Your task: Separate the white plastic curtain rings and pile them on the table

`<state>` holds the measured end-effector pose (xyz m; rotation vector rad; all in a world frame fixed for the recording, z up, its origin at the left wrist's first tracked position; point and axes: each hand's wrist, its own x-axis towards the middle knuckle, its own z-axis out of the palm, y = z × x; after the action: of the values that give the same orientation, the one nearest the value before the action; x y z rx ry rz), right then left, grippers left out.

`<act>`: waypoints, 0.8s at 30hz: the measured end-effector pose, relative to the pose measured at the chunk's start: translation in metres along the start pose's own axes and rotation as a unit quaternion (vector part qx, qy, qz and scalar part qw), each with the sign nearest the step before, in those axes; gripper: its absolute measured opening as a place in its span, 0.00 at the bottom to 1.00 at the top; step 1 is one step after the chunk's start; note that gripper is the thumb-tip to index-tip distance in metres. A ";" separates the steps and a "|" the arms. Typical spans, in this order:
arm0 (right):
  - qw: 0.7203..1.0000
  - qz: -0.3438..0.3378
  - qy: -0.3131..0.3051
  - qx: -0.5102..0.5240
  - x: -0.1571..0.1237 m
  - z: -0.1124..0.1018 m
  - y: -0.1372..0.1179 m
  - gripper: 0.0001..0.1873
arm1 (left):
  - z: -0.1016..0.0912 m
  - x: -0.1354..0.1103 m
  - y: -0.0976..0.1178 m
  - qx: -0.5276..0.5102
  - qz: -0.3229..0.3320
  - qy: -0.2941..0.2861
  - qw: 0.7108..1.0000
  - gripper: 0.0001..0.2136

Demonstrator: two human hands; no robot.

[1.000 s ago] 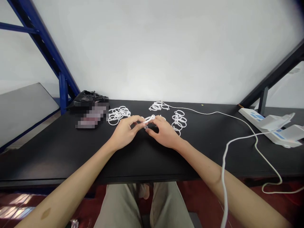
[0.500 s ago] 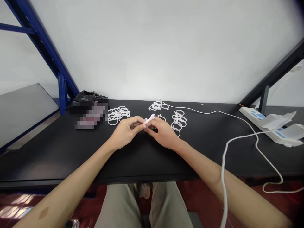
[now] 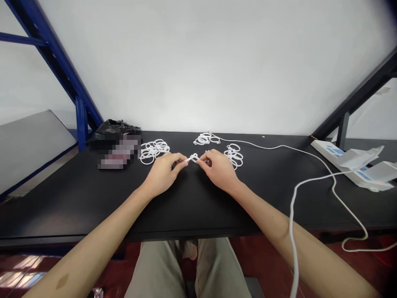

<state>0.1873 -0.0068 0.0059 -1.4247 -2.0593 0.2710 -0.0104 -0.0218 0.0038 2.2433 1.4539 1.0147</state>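
Note:
My left hand [image 3: 163, 173] and my right hand [image 3: 218, 169] meet over the middle of the black table [image 3: 80, 194]. Both pinch a small white plastic ring [image 3: 192, 157] between thumb and fingertips, one hand at each end. A heap of white rings [image 3: 153, 149] lies just behind my left hand. Another heap of rings [image 3: 234, 154] lies behind my right hand, partly hidden by it. A third small pile of rings [image 3: 205, 138] sits farther back near the wall.
A black plastic bag [image 3: 113, 126] and a blurred packet [image 3: 118, 153] lie at the back left. A white cable [image 3: 294, 198] runs across the table's right side and over my right forearm. White and blue devices [image 3: 356, 163] sit at the far right. Blue steel framing [image 3: 79, 116] stands at left.
Both hands have shifted slightly away from me and drawn a little apart. The white ring between them now lies stretched flat between the fingertips instead of standing up over my left fingers.

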 end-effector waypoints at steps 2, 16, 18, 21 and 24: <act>1.000 0.003 0.002 0.000 0.000 0.000 0.000 0.10 | 0.000 0.000 -0.001 0.000 -0.003 -0.001 1.000 0.08; 0.992 0.010 0.010 -0.126 0.002 0.000 0.006 0.09 | 0.002 -0.001 -0.004 0.010 0.024 0.001 1.000 0.06; 0.994 -0.001 0.028 -0.110 0.002 0.001 0.006 0.10 | 0.002 -0.001 -0.004 0.012 0.045 -0.003 0.999 0.06; 0.998 0.008 0.051 -0.022 0.001 0.000 0.003 0.15 | 0.002 -0.002 -0.005 0.005 0.080 -0.013 0.997 0.06; 0.997 -0.006 0.022 0.076 0.000 -0.001 -0.002 0.17 | 0.003 -0.003 -0.005 -0.003 0.110 -0.026 0.994 0.06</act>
<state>0.1865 -0.0077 0.0076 -1.3145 -1.9665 0.3786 -0.0127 -0.0219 -0.0021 2.4482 1.2013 1.0132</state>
